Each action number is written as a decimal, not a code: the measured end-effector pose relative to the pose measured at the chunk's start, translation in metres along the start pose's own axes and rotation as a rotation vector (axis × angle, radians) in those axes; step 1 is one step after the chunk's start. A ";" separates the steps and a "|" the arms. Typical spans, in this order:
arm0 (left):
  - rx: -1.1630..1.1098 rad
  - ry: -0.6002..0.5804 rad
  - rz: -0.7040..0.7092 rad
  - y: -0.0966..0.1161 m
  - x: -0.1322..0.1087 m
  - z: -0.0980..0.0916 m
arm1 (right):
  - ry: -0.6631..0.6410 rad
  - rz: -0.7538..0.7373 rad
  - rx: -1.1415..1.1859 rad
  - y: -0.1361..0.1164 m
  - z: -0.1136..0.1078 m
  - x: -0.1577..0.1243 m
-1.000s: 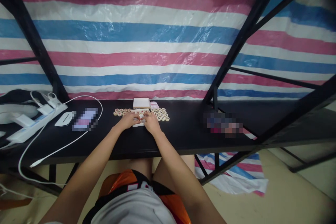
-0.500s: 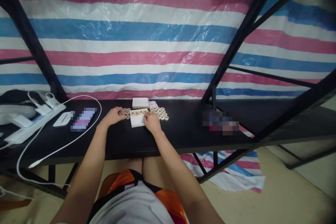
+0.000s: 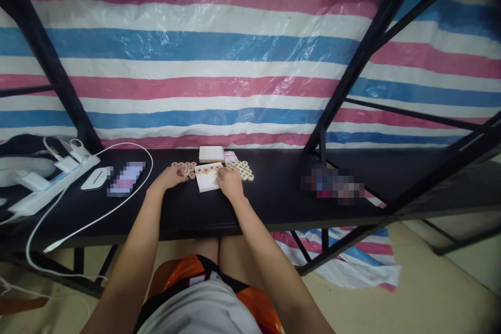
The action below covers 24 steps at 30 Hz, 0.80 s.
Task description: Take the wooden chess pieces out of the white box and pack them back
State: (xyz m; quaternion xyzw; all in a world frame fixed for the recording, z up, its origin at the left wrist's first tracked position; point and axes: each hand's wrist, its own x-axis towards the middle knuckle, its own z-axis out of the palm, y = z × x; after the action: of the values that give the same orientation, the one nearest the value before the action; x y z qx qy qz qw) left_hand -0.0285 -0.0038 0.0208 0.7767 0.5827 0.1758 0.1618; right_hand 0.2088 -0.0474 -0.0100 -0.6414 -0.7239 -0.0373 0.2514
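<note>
A shallow white box (image 3: 207, 182) lies on the black table, with a row of round Chinese chess pieces (image 3: 205, 170) with red characters along its far side. My right hand (image 3: 230, 183) reaches over the box's right edge, its fingertips closed on a piece at the right end of that row. On the left, my left hand (image 3: 172, 177) is curled beside a cluster of loose red-marked pieces (image 3: 191, 169); its fingertips are pressed together, and what is in them is hidden. More loose pieces with dark characters (image 3: 246, 171) lie to the right of the box.
Behind the box sits a white box lid (image 3: 212, 154) beside a pinkish paper (image 3: 231, 156). Further left are a phone (image 3: 127, 178), a white device (image 3: 96, 178), a power strip (image 3: 50, 185) and a looping white cable (image 3: 117, 205). Blurred items (image 3: 334, 185) lie at right, near black frame bars.
My left hand has shifted slightly down and right, uncovering more of the left cluster of pieces. My right hand stays at the right end of the row. The view has turned slightly.
</note>
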 end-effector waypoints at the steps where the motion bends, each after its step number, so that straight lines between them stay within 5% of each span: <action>1: 0.004 0.005 0.001 0.001 0.000 0.000 | -0.005 -0.005 -0.006 -0.001 -0.001 0.000; 11: -0.073 0.124 0.031 -0.013 0.011 0.010 | 0.019 -0.123 -0.029 -0.003 0.003 0.000; 24: -0.107 0.148 -0.070 -0.007 0.006 0.003 | -0.006 -0.036 -0.086 -0.009 0.000 -0.002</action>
State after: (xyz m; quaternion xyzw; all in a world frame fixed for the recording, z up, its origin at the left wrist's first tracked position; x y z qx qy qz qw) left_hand -0.0314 0.0037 0.0155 0.7310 0.6097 0.2579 0.1656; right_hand 0.2002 -0.0504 -0.0084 -0.6386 -0.7338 -0.0712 0.2206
